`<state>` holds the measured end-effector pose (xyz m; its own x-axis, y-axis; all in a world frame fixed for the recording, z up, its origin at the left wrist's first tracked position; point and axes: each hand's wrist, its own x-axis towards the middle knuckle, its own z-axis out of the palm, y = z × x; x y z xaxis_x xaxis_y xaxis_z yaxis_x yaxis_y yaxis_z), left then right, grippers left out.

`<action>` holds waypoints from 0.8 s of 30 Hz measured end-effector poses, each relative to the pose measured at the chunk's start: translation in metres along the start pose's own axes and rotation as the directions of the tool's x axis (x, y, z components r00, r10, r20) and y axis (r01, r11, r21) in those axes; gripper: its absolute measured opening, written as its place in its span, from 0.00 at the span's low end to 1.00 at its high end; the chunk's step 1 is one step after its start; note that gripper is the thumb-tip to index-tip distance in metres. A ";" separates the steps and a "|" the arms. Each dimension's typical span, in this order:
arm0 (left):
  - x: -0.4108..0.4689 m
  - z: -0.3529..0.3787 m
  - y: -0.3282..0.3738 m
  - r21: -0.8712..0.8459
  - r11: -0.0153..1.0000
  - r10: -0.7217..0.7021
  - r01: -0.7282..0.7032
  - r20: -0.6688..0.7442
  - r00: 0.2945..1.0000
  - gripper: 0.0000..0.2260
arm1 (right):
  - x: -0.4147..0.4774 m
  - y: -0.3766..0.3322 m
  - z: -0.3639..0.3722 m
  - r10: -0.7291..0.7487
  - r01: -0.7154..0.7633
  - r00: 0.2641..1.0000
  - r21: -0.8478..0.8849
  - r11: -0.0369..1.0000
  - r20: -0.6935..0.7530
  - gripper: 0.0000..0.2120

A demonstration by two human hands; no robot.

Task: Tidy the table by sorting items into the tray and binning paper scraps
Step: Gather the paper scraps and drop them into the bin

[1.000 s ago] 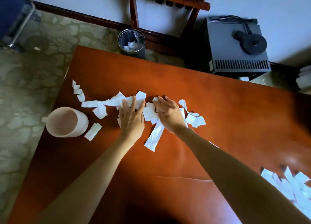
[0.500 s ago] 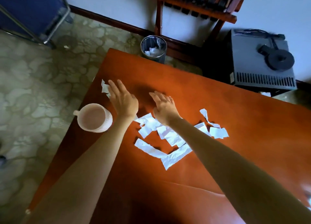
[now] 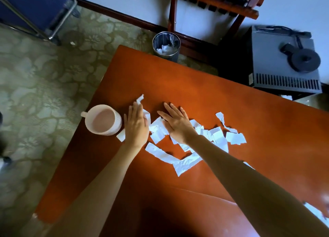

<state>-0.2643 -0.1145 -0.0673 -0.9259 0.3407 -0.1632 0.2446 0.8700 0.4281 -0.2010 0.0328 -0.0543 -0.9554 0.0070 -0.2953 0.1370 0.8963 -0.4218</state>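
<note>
White paper scraps (image 3: 187,159) lie scattered across the middle of the orange-brown table (image 3: 213,94). My left hand (image 3: 136,125) rests flat, fingers together, on scraps beside a pale pink mug (image 3: 102,120); one scrap (image 3: 139,99) pokes out past its fingertips. My right hand (image 3: 175,122) lies flat with fingers spread over the left end of the scrap pile. Neither hand grips anything. On the floor beyond the table's far edge stands a metal bin (image 3: 166,45) with crumpled paper inside. No tray is in view.
More white scraps (image 3: 316,213) lie at the table's right edge. A grey box-shaped machine (image 3: 284,58) stands at the back right, a wooden rack (image 3: 213,3) against the wall, and a blue cart (image 3: 35,7) at the back left. The mug stands near the table's left edge.
Both hands have slid scraps toward the near side and together. The left hand drew back from the far-left scraps to beside the mug. The view has shifted left.
</note>
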 end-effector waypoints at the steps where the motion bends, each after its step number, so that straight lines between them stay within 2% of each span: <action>1: -0.015 0.003 -0.002 -0.007 0.998 0.059 -0.059 0.019 0.998 0.20 | -0.009 0.003 0.004 -0.019 0.019 1.000 -0.014 1.000 0.000 0.20; 4: -0.055 0.008 -0.004 -0.080 0.980 0.189 -0.183 0.089 0.978 0.22 | -0.037 0.005 0.015 -0.031 0.032 0.998 0.018 0.999 -0.047 0.22; 7: -0.075 0.004 -0.001 -0.186 0.967 0.183 -0.173 0.036 0.982 0.22 | -0.063 0.003 0.019 0.039 -0.026 0.995 0.147 0.989 -0.089 0.25; 10: -0.080 0.003 0.000 0.000 0.997 0.071 -0.071 -0.046 0.996 0.25 | -0.080 0.004 0.018 0.173 -0.133 0.962 0.190 0.973 -0.211 0.25; 13: -0.082 0.008 0.006 0.042 0.994 -0.102 0.099 0.068 0.992 0.29 | -0.081 0.014 0.012 0.353 -0.324 0.874 0.141 0.935 -0.334 0.24; 15: -0.084 0.013 0.012 0.070 0.996 -0.064 0.055 0.136 0.989 0.30 | -0.076 0.028 0.008 0.497 -0.472 0.813 0.157 0.868 -0.303 0.25; 17: -0.084 0.018 0.019 0.100 0.993 0.042 -0.061 0.186 0.982 0.32 | -0.073 0.046 0.001 0.615 -0.578 0.768 0.220 0.786 -0.179 0.26; 18: -0.084 0.021 0.022 0.108 0.988 0.088 -0.112 0.211 0.974 0.32 | -0.074 0.055 -0.002 0.623 -0.592 0.772 0.218 0.776 -0.122 0.26; 20: -0.087 0.028 0.027 0.123 0.970 0.176 -0.208 0.231 0.957 0.31 | -0.083 0.066 -0.004 0.545 -0.526 0.835 0.179 0.832 -0.081 0.25; 22: -0.093 0.034 0.033 0.100 0.956 0.242 -0.275 0.255 0.936 0.31 | -0.099 0.068 -0.006 0.422 -0.399 0.903 0.208 0.893 -0.084 0.24; 24: -0.100 0.036 0.036 0.055 0.947 0.291 -0.316 0.265 0.919 0.31 | -0.118 0.063 -0.002 0.333 -0.293 0.934 0.254 0.922 -0.131 0.24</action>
<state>-0.1529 -0.1043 -0.0680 -0.7034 0.6611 -0.2610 0.5402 0.7359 0.4082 -0.0804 0.0896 -0.0442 -0.8808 0.3633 -0.3038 0.4728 0.7115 -0.5199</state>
